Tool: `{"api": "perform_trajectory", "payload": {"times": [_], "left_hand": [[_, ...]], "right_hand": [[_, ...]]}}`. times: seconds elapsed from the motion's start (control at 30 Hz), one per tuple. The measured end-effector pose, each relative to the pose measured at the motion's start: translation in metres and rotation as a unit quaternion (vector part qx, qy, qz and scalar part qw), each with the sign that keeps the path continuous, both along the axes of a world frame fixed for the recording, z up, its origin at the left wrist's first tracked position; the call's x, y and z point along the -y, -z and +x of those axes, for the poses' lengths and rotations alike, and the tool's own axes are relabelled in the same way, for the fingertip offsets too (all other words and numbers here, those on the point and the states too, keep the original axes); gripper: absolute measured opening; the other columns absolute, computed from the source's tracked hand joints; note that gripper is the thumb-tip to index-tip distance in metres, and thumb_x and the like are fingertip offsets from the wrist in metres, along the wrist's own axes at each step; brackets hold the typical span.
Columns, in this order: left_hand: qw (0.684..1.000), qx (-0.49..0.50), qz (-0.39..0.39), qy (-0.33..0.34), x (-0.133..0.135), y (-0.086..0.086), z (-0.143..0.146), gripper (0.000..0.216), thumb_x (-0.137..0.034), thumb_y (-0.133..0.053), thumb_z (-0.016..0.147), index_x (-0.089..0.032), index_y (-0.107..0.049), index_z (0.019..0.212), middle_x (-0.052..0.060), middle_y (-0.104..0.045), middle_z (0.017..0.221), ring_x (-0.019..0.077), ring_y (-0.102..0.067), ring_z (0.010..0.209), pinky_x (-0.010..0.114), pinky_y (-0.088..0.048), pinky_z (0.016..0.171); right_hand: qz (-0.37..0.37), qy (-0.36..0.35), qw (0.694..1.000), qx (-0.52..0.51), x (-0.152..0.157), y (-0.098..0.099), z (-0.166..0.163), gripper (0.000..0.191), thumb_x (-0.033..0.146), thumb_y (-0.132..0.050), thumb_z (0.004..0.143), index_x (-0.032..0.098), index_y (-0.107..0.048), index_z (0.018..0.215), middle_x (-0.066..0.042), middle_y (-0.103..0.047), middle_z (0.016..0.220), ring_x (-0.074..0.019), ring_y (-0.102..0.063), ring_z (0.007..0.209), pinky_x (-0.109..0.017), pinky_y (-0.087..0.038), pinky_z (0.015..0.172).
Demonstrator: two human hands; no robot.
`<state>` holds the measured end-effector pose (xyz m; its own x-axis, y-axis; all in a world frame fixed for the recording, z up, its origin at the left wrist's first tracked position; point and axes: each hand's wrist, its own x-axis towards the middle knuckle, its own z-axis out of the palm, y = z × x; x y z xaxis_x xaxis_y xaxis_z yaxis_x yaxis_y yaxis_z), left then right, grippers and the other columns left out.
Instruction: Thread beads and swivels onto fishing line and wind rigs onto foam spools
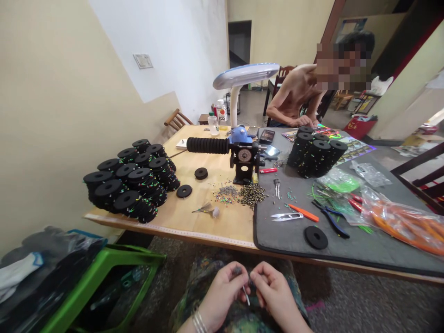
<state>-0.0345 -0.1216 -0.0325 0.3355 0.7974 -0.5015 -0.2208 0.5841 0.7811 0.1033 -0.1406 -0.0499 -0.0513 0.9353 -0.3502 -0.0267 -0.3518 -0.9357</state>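
Observation:
Over my lap, in front of the table edge, my left hand (pixel 227 287) is closed in a pinch. A thin pale stick-like piece (pixel 246 297) sticks out below its fingers, and a small grey tuft (pixel 237 269) shows at the top. Close beside it, my right hand (pixel 272 289) is also pinched closed, its fingertips almost meeting the left ones. Whatever lies between the right fingertips is too small to make out. On the table ahead lie a loose bundle of fine strands (pixel 208 210), snips (pixel 287 216) and a black foam ring (pixel 316 237).
Stacked black foam spools (pixel 126 200) fill the table's left; more spools (pixel 319 150) stand at right. A black winding device (pixel 244 162), a lamp (pixel 239 134), small beads (pixel 252 195), pliers (pixel 331 219) and an orange-handled tool (pixel 303 212) lie between. Another person (pixel 298 97) sits opposite.

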Motion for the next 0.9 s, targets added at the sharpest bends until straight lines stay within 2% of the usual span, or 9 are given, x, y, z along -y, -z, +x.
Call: {"api": "perform_trajectory", "payload": {"times": [0.13, 0.4, 0.57, 0.9], "left_hand": [[0.999, 0.013, -0.027, -0.032, -0.0017, 0.0009, -0.0005, 0.031, -0.037, -0.075, 0.063, -0.016, -0.053, 0.072, -0.005, -0.052, 0.058, 0.0103, -0.051, 0.055, 0.021, -0.034, 0.05], [0.997, 0.032, -0.049, -0.04, -0.0019, 0.0036, -0.0005, 0.028, -0.033, -0.074, 0.063, -0.016, -0.054, 0.072, -0.006, -0.052, 0.056, 0.009, -0.049, 0.053, 0.021, -0.033, 0.051], [0.998, 0.027, -0.041, -0.043, -0.0018, 0.0024, -0.001, 0.028, -0.034, -0.074, 0.064, -0.016, -0.054, 0.072, -0.006, -0.052, 0.057, 0.009, -0.049, 0.053, 0.021, -0.034, 0.051], [1.0, -0.002, 0.0, -0.025, -0.0021, 0.0015, -0.001, 0.023, -0.032, -0.069, 0.069, -0.016, -0.053, 0.073, -0.005, -0.052, 0.057, 0.0083, -0.048, 0.053, 0.02, -0.035, 0.05]], "right_hand": [[-0.005, -0.007, 1.0, 0.0, 0.0029, 0.0021, -0.0007, 0.049, 0.067, -0.056, 0.073, 0.021, -0.045, 0.064, 0.012, -0.036, 0.035, -0.0044, -0.025, 0.03, -0.017, -0.017, 0.035], [-0.03, -0.029, 0.999, -0.009, 0.0054, -0.0028, -0.004, 0.044, 0.063, -0.056, 0.074, 0.021, -0.045, 0.063, 0.012, -0.036, 0.033, -0.0043, -0.025, 0.029, -0.017, -0.016, 0.035], [-0.037, -0.032, 0.999, -0.008, 0.0043, -0.0073, -0.0054, 0.045, 0.064, -0.056, 0.073, 0.022, -0.044, 0.063, 0.012, -0.035, 0.033, -0.0044, -0.024, 0.028, -0.017, -0.015, 0.034], [-0.037, -0.029, 0.999, -0.007, 0.0037, 0.0004, -0.0054, 0.043, 0.06, -0.056, 0.074, 0.021, -0.044, 0.063, 0.013, -0.034, 0.033, -0.0037, -0.024, 0.027, -0.016, -0.014, 0.033]]}}
